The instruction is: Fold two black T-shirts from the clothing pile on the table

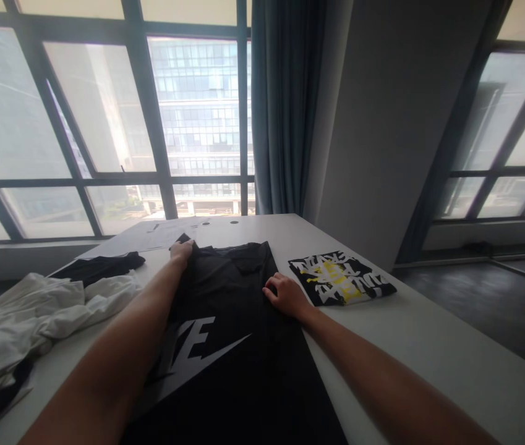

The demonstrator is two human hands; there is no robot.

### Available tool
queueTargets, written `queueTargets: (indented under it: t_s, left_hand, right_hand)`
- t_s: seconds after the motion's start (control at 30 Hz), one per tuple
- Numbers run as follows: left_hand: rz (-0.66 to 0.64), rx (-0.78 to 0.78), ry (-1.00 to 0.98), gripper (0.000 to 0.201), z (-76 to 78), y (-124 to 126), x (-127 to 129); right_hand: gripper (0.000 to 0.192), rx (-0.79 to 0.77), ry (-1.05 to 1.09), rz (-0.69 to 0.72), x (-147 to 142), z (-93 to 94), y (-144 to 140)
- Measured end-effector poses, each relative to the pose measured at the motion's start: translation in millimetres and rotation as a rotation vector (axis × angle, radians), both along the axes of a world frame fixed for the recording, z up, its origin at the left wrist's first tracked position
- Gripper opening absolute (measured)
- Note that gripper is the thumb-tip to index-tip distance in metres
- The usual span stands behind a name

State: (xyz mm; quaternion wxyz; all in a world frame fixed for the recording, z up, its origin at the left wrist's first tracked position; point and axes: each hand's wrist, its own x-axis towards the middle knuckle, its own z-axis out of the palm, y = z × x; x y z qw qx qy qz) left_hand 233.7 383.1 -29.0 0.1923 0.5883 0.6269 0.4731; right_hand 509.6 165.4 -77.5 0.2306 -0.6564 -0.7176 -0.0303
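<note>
A black T-shirt (239, 296) with a large grey printed logo lies lengthwise on the white table before me, its sides partly folded in. At its far left corner my left hand (181, 250) is closed on the cloth, and a small dark flap sticks up beyond the fingers. My right hand (286, 295) rests at the shirt's right edge with fingers curled around the fabric there. Just right of that hand sits a folded black T-shirt (342, 278) with white and yellow lettering, apart from it.
White crumpled clothes (44, 309) and a dark garment (99, 267) lie along the table's left side. Papers (155, 233) are at the far left end of the white table (429, 346). Windows, a blue curtain (285, 111) and a pillar (383, 123) stand behind.
</note>
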Motion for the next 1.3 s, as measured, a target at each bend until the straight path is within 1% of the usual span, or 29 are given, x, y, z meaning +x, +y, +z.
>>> queueTargets:
  t_s: [0.13, 0.23, 0.4, 0.5, 0.57, 0.67, 0.73, 0.77, 0.8, 0.87, 0.93, 0.97, 1.03, 1.13, 1.23, 1.3]
  left_hand:
    - [-0.137, -0.051, 0.142, 0.026, -17.4, -9, 46]
    - [-0.247, -0.043, 0.269, 0.025, -30.9, -23, 69]
    - [-0.385, -0.026, 0.444, 0.030, -45.8, -45, 86]
    - [-0.498, -0.052, 0.540, 0.033, -50.1, -54, 90]
    - [-0.570, -0.081, 0.590, 0.039, -50.1, -57, 89]
    - [-0.637, -0.125, 0.635, 0.064, -43.9, -55, 77]
    - [-0.670, -0.183, 0.643, 0.083, -37.5, -52, 61]
    - [-0.680, -0.220, 0.624, 0.087, -34.9, -50, 52]
    - [-0.676, -0.245, 0.579, 0.087, -33.5, -49, 41]
    - [-0.614, -0.227, 0.429, 0.074, -35.3, -49, 18]
    - [-0.502, -0.138, 0.302, 0.055, -43.5, -54, -6]
    - [-0.455, -0.095, 0.274, 0.048, -49.2, -58, -17]
    - [-0.413, -0.034, 0.288, 0.041, -60.7, -67, -37]
    - [-0.433, 0.046, 0.380, 0.040, -71.6, -80, -56]
    - [-0.442, 0.091, 0.467, 0.032, -70.9, -88, -60]
    - [-0.421, 0.099, 0.512, 0.024, -66.6, -91, -59]
  right_hand:
    - [0.019, 0.006, -0.005, 0.005, 0, -1.1, 0]
    - [0.019, 0.000, -0.007, 0.003, 0, -1.4, 0]
    - [0.020, -0.001, -0.017, 0.005, -1, -0.5, -1]
    - [0.020, -0.002, -0.019, 0.005, -1, 0.4, -1]
    - [0.020, -0.005, -0.022, 0.005, -1, 0.8, -2]
    - [0.020, -0.009, -0.028, 0.007, -1, 0.9, -2]
    - [0.020, -0.008, -0.031, 0.009, -1, 0.7, -2]
    - [0.020, -0.008, -0.033, 0.008, -1, 0.5, -2]
    - [0.020, -0.008, -0.035, 0.007, -1, 0.3, -2]
    - [0.020, -0.011, -0.036, 0.005, -1, -0.1, -1]
    - [0.020, -0.015, -0.034, 0.001, -1, -0.1, -2]
    - [0.020, -0.018, -0.035, -0.002, -1, 0.2, -2]
    - [0.020, -0.029, -0.046, -0.011, -1, 1.9, -3]
    - [0.020, -0.084, -0.079, -0.028, -3, 8.7, 1]
    - [0.021, -0.176, -0.107, -0.077, -9, 21.1, 15]
    - [0.025, -0.187, -0.106, -0.122, -16, 30.4, 31]
